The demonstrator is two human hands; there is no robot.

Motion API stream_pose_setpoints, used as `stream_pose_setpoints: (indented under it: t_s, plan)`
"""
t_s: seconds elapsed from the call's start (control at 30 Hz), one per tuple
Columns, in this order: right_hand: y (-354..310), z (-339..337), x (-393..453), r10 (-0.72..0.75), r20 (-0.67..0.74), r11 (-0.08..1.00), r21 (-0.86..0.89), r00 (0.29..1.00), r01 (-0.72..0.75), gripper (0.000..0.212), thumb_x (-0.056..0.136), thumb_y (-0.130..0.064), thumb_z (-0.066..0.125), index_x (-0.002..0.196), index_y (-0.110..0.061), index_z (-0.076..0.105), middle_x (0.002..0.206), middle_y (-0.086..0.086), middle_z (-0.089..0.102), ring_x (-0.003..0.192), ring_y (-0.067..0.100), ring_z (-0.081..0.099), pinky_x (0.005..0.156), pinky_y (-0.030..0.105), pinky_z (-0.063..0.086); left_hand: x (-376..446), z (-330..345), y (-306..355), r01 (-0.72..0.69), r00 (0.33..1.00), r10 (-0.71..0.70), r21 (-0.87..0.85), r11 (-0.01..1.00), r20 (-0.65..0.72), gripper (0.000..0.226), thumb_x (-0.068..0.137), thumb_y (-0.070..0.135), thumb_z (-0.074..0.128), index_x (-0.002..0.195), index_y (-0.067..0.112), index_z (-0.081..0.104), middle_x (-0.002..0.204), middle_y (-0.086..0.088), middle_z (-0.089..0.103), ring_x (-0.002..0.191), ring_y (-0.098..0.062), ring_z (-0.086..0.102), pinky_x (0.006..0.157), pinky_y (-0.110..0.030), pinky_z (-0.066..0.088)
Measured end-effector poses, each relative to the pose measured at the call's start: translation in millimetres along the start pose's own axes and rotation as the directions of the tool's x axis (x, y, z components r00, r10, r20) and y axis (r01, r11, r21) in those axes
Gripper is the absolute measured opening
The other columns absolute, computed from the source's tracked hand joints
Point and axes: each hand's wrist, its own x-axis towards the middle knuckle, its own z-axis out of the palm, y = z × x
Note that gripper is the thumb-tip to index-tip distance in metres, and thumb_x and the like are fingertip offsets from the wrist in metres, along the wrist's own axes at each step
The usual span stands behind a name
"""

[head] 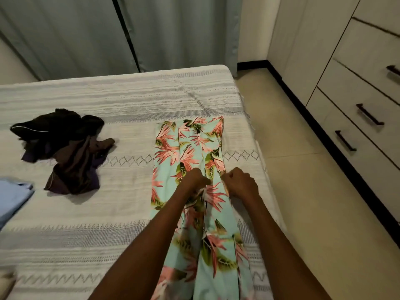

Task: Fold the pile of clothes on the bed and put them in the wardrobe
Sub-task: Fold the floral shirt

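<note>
Two bare forearms are reaching out from the near edge over a long floral garment, pale turquoise with pink and green leaves, which is lying lengthwise along the right side of the bed, its far end squared off and its near end running out of view below. The left hand is curling its fingers into the cloth near the middle of the garment, bunching a fold, and the right hand is sitting just beside it, knuckles up, pinching the garment's right edge. The two hands are working close together but are not touching. The bed is wearing a white woven cover with grey patterned bands. Over on the left, well apart from the floral piece, a crumpled heap of dark clothes, black and brown, is lying unfolded, and nearer, at the left edge, a light blue cloth is poking into view. To the right, across a strip of pale tiled floor, the wardrobe is standing with its cream drawers and dark bar handles all closed. Behind the bed, grey curtains are hanging down to the floor.
</note>
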Motion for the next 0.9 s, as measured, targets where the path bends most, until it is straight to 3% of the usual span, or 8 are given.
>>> stream_pose_setpoints:
  t_s: [0.1,0.27,0.47,0.6,0.7,0.77,0.83,0.9]
  plan:
    - [10,9,-41,-0.005,-0.023,0.998,0.058,1.0,0.006,0.036,0.091,-0.049,0.057,0.113,-0.021,0.052,0.114,0.008,0.065,0.104,0.034,0.061,0.085,0.037,0.048,-26,13,-9,-0.032,0.994,0.024,-0.074,0.997,-0.11,0.03,0.089,0.018,0.062,0.064,0.007,0.05,0.067,-0.008,0.051,0.056,-0.016,0.046,0.051,-0.025,0.032]
    - [12,19,-85,-0.081,-0.089,0.995,0.046,0.993,0.085,0.03,0.095,-0.035,0.052,0.12,-0.022,0.042,0.11,0.007,0.068,0.091,0.031,0.064,0.072,0.035,0.046,-63,22,-28,-0.018,0.98,-0.068,-0.418,0.908,-0.189,0.036,0.099,0.022,0.047,0.121,-0.003,0.06,0.115,-0.02,0.066,0.102,-0.036,0.067,0.079,-0.035,0.058]
    - [28,26,-124,-0.005,-0.042,1.0,0.029,0.999,0.007,0.028,0.096,-0.047,0.051,0.108,-0.022,0.049,0.101,0.007,0.065,0.092,0.031,0.062,0.078,0.037,0.05,-86,30,-40,0.017,0.999,-0.028,-0.352,0.936,-0.024,0.032,0.087,0.028,0.076,0.07,0.009,0.057,0.06,-0.006,0.055,0.034,-0.004,0.048,0.037,-0.016,0.035]
    - [42,28,-148,-0.026,-0.03,0.999,0.029,0.999,0.027,0.022,0.095,-0.046,0.052,0.102,-0.025,0.056,0.098,0.004,0.068,0.09,0.027,0.063,0.079,0.037,0.051,-102,30,-37,-0.014,0.991,-0.014,-0.211,0.977,-0.133,0.023,0.093,0.025,0.062,0.091,0.003,0.061,0.095,-0.015,0.064,0.084,-0.026,0.062,0.066,-0.028,0.042]
    - [52,30,-165,-0.111,-0.062,0.994,0.015,0.992,0.112,0.022,0.096,-0.043,0.052,0.109,-0.027,0.059,0.102,0.001,0.069,0.092,0.023,0.063,0.074,0.033,0.049,-114,34,-47,-0.023,0.986,-0.011,-0.204,0.979,-0.164,0.059,0.096,0.048,0.055,0.128,-0.002,0.055,0.127,-0.02,0.061,0.114,-0.037,0.059,0.09,-0.037,0.048]
    - [55,34,-178,-0.158,-0.122,0.987,0.004,0.98,0.16,0.026,0.096,-0.048,0.05,0.112,-0.029,0.059,0.108,-0.001,0.065,0.096,0.022,0.063,0.076,0.036,0.05,-124,39,-53,-0.027,0.996,0.007,-0.215,0.976,-0.093,0.066,0.092,0.057,0.059,0.119,-0.003,0.062,0.121,-0.023,0.064,0.105,-0.035,0.064,0.086,-0.036,0.049]
    - [56,38,-195,-0.188,-0.197,0.981,0.011,0.962,0.193,0.027,0.094,-0.053,0.051,0.109,-0.033,0.059,0.108,-0.004,0.063,0.097,0.02,0.062,0.078,0.039,0.052,-135,41,-57,-0.006,0.999,-0.003,-0.218,0.976,-0.039,0.05,0.088,0.053,0.067,0.091,0.003,0.065,0.099,-0.024,0.065,0.068,-0.022,0.062,0.061,-0.027,0.045]
    - [60,46,-209,-0.229,-0.233,0.973,-0.025,0.945,0.23,0.028,0.091,-0.053,0.056,0.11,-0.033,0.058,0.107,-0.006,0.063,0.097,0.019,0.061,0.076,0.037,0.051,-141,42,-60,0.017,1.0,-0.019,-0.262,0.965,-0.004,0.042,0.086,0.043,0.074,0.095,0.002,0.067,0.088,-0.027,0.065,0.048,-0.013,0.046,0.043,-0.021,0.036]
